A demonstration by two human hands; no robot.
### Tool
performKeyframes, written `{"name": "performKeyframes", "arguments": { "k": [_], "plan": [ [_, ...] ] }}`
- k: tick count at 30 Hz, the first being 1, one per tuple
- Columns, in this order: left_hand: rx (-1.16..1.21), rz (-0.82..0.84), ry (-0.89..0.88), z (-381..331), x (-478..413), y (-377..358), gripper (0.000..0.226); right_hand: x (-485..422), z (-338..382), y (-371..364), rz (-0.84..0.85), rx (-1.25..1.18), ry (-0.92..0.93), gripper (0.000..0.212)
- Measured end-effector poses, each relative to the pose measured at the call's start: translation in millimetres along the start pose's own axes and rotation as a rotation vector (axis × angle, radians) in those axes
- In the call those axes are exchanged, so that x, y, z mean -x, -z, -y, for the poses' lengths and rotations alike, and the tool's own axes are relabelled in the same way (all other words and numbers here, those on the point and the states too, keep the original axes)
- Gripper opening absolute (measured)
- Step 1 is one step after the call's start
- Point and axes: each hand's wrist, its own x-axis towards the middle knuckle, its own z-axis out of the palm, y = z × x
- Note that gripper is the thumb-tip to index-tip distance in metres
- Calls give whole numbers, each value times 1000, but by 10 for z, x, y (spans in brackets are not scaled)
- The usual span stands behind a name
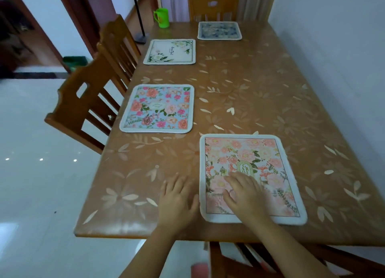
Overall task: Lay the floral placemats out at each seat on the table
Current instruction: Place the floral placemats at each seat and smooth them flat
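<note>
Several floral placemats lie flat on the brown table [260,86]. A pink one [264,152] is nearest, at the front seat. My right hand [243,192] rests flat on its lower left part, fingers spread. My left hand [177,202] lies flat on the bare table just left of that mat, its thumb at the mat's edge. A blue mat with pink flowers [157,108] sits at the near left seat. A white mat with green leaves [169,51] sits at the far left seat. A dark blue mat [219,30] lies at the far end.
Wooden chairs stand at the left side [83,102] [116,42], the far end [213,6] and the front [260,261]. A green cup [161,17] stands at the table's far left corner. A white wall runs along the right side. A glossy white floor lies to the left.
</note>
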Motion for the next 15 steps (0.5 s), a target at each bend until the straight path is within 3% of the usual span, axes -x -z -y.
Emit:
{"name": "performKeyframes", "arguments": {
  "k": [4, 7, 15],
  "plan": [
    [66, -133, 63, 365, 200, 498, 36, -71, 647, 60, -71, 7, 55, 28],
    [47, -217, 36, 688, 366, 849, 36, -108, 1178, 81, -78, -30, 50, 36],
    [-54, -297, 53, 1490, 883, 1605, 44, -259, 2633, -48, -38, -109, 154, 37]
  ]
}}
